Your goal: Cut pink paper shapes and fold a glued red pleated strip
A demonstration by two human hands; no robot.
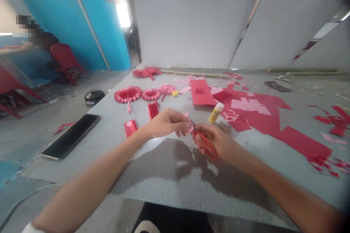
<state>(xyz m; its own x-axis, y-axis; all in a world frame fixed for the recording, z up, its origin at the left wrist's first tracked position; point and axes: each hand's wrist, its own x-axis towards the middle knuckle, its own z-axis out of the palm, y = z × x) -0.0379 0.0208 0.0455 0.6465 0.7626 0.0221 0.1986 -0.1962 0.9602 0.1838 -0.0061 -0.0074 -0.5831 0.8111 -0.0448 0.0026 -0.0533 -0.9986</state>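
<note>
Between the fingers of my left hand (171, 122) is a small piece of pink paper (189, 123) with a scalloped edge. My right hand (214, 140) is wrapped round orange-handled scissors (209, 145), whose blades reach the paper; how far apart the blades stand is hard to make out. Just beyond my right hand a yellow glue stick (216, 113) with a white cap stands on the table. Left of my left hand lie a folded red paper piece (130, 128) with a pink spot and a pleated red strip (153, 110). Both hands hover above the table.
Pleated red paper fans (128, 94) lie at the back left near a yellow cap (175, 94). Red paper sheets (265, 114) and pink scraps cover the right side. A phone (72, 136) rests at the left edge. A person (41, 42) sits beyond, near a red chair (67, 60).
</note>
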